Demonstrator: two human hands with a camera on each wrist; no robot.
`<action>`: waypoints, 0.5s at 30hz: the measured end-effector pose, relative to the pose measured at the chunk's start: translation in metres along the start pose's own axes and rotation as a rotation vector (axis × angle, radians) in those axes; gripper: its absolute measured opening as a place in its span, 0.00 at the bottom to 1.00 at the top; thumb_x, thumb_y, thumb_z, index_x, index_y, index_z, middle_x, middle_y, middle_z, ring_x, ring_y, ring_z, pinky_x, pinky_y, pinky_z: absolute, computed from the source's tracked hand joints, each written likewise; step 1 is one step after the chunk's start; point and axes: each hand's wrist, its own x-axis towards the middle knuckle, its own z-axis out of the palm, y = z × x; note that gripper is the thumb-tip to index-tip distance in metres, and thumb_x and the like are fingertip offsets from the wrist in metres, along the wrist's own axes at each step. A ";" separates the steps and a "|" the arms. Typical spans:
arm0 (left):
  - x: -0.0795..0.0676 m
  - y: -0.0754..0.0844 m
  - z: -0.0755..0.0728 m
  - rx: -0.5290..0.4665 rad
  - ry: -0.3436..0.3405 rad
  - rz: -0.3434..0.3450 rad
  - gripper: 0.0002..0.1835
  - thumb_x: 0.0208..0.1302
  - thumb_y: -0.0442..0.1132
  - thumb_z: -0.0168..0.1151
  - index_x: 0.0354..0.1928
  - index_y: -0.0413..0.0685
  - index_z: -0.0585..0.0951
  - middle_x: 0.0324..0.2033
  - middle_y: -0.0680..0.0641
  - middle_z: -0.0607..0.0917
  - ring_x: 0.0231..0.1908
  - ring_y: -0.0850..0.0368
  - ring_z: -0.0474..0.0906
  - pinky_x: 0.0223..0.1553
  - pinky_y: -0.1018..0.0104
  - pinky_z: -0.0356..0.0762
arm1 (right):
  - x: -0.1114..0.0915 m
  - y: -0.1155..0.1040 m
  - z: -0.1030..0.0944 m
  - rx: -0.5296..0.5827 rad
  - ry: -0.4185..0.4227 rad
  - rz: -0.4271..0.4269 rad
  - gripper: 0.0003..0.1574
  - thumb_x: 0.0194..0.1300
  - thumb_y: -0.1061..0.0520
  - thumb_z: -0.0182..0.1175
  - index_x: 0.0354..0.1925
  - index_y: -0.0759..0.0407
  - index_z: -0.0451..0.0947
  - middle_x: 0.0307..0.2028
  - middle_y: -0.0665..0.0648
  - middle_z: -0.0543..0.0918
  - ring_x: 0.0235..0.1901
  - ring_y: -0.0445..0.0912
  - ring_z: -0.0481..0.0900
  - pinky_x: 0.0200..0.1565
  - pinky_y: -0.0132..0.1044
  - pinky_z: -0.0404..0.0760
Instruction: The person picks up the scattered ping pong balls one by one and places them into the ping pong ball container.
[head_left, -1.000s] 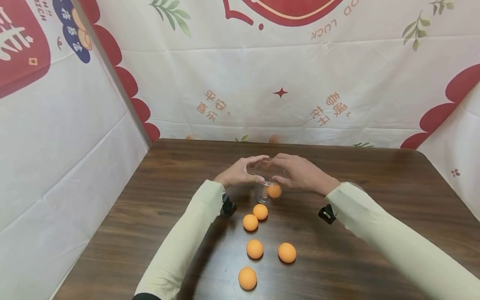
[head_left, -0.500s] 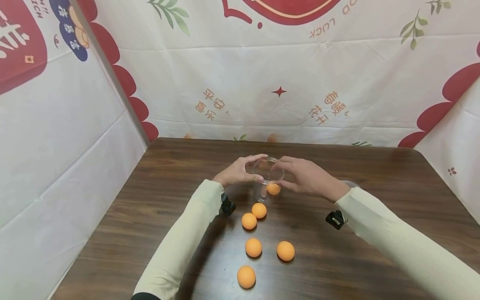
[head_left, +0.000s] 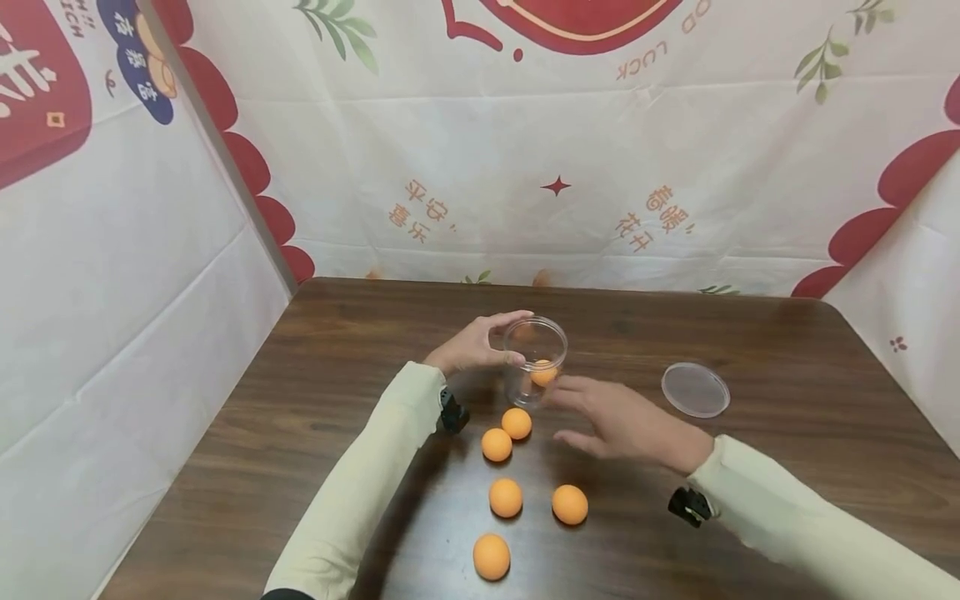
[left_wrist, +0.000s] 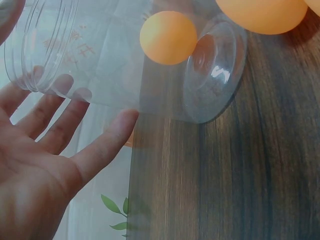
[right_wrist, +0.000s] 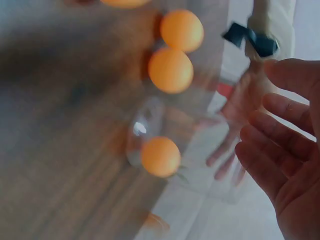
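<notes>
A clear plastic jar (head_left: 522,385) stands upright on the table without a lid, with one orange ping-pong ball (head_left: 543,372) inside near its base. My left hand (head_left: 474,346) holds the jar near its rim, thumb in front and fingers around the far side; in the left wrist view those fingers (left_wrist: 100,147) lie along the clear wall. On the jar's right side is my right hand (head_left: 622,421), its fingers loosely spread with nothing in them. Below the jar, two ping-pong balls (head_left: 497,445) sit close together.
Nearer the front lie more orange balls: one on the left (head_left: 506,497), one to its right (head_left: 570,505), and a third (head_left: 491,557) closest to me. A clear round lid (head_left: 696,389) lies flat on the right. Printed cloth (head_left: 480,150) hangs behind the brown table (head_left: 360,333).
My right hand has left the jar's rim and moved down and to the right, uncovering the lid. The left hand stays on the jar. The loose balls keep their places.
</notes>
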 end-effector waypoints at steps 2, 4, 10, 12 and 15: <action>-0.001 -0.001 0.001 0.006 -0.002 -0.004 0.59 0.38 0.74 0.60 0.72 0.49 0.61 0.69 0.43 0.65 0.68 0.45 0.62 0.65 0.41 0.59 | -0.006 -0.005 0.008 0.006 -0.020 0.002 0.23 0.60 0.53 0.65 0.53 0.55 0.76 0.53 0.53 0.78 0.46 0.45 0.81 0.44 0.40 0.82; -0.001 -0.001 0.001 0.009 -0.001 0.001 0.59 0.39 0.74 0.60 0.72 0.49 0.60 0.69 0.44 0.65 0.68 0.46 0.63 0.66 0.43 0.60 | -0.011 -0.009 0.015 0.031 -0.031 0.003 0.22 0.60 0.52 0.65 0.53 0.55 0.76 0.51 0.52 0.78 0.46 0.43 0.80 0.44 0.39 0.81; -0.001 -0.001 0.001 0.000 0.007 0.004 0.59 0.39 0.74 0.60 0.72 0.49 0.60 0.69 0.44 0.65 0.68 0.44 0.61 0.66 0.46 0.61 | -0.023 -0.016 0.033 0.098 -0.083 -0.007 0.21 0.61 0.49 0.64 0.52 0.54 0.76 0.47 0.47 0.77 0.44 0.38 0.78 0.43 0.37 0.81; -0.002 -0.001 0.001 0.002 0.008 -0.004 0.58 0.39 0.75 0.60 0.72 0.51 0.61 0.69 0.45 0.66 0.68 0.48 0.62 0.66 0.47 0.61 | -0.026 -0.017 0.039 0.106 -0.101 -0.017 0.20 0.62 0.49 0.64 0.51 0.54 0.77 0.47 0.47 0.77 0.44 0.38 0.78 0.43 0.37 0.81; -0.002 0.000 0.001 0.002 0.012 -0.008 0.58 0.39 0.74 0.60 0.72 0.52 0.61 0.69 0.46 0.66 0.68 0.49 0.62 0.67 0.47 0.60 | -0.030 -0.018 0.046 0.122 -0.114 -0.030 0.19 0.61 0.49 0.64 0.50 0.52 0.77 0.46 0.45 0.77 0.43 0.36 0.77 0.42 0.36 0.80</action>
